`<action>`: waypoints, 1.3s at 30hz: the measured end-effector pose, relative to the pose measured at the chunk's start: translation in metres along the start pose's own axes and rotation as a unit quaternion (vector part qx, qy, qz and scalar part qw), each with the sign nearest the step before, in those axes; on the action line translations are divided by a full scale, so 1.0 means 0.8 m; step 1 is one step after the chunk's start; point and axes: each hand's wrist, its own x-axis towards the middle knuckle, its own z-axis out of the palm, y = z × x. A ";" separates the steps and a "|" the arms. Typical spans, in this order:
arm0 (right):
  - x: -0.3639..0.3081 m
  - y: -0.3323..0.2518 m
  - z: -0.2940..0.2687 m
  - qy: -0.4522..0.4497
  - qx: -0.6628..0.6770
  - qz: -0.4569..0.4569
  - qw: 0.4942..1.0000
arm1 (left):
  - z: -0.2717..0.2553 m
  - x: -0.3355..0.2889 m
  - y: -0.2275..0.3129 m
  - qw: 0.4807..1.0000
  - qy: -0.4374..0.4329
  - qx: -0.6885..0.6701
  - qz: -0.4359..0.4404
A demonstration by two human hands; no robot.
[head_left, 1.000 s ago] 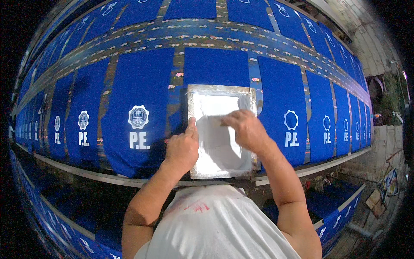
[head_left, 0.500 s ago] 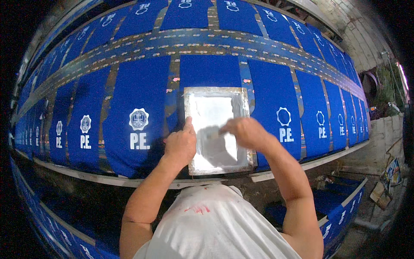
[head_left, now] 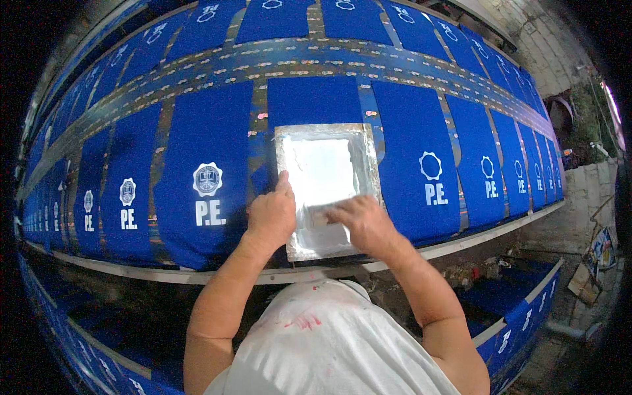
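A screen printing frame (head_left: pixel 326 130) with a pale, worn rim lies on a blue fabric panel (head_left: pixel 315 100) in front of me. White ink and bright glare cover its mesh. My left hand (head_left: pixel 271 214) grips the frame's left side, its index finger stretched along the rim. Over the lower part of the mesh, my right hand (head_left: pixel 362 220) is closed on a small brownish squeegee (head_left: pixel 318 216), mostly hidden by the fingers. The panel to the left (head_left: pixel 201 131) bears a filled white crest above lettering; the one to the right (head_left: pixel 411 125) shows only the crest's outline above its lettering.
More blue panels (head_left: pixel 273 23) lie in rows along the long table, across a patterned strip (head_left: pixel 309 56). A pale ledge (head_left: pixel 461 238) edges the table near me. Behind me on both sides are other tables with blue panels (head_left: pixel 490 303). Cardboard (head_left: pixel 582 284) lies at the right.
My right hand has moved the squeegee toward me and slightly left over the mesh. My left hand stays on the frame's left side. The whole view has shifted a little.
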 end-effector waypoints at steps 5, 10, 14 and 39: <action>-0.041 -0.042 -0.014 -0.081 0.031 0.007 0.996 | 0.001 -0.001 0.000 1.000 0.001 0.002 -0.003; 0.026 0.037 -0.049 -0.110 0.074 0.003 0.991 | -0.007 -0.002 0.005 1.000 0.005 -0.009 -0.001; 0.113 0.101 -0.056 -0.071 -0.001 -0.019 0.997 | -0.011 0.000 0.012 0.999 -0.021 0.002 -0.037; -0.036 -0.031 -0.019 -0.046 0.023 -0.009 0.999 | 0.000 -0.008 0.002 0.995 0.073 -0.072 -0.010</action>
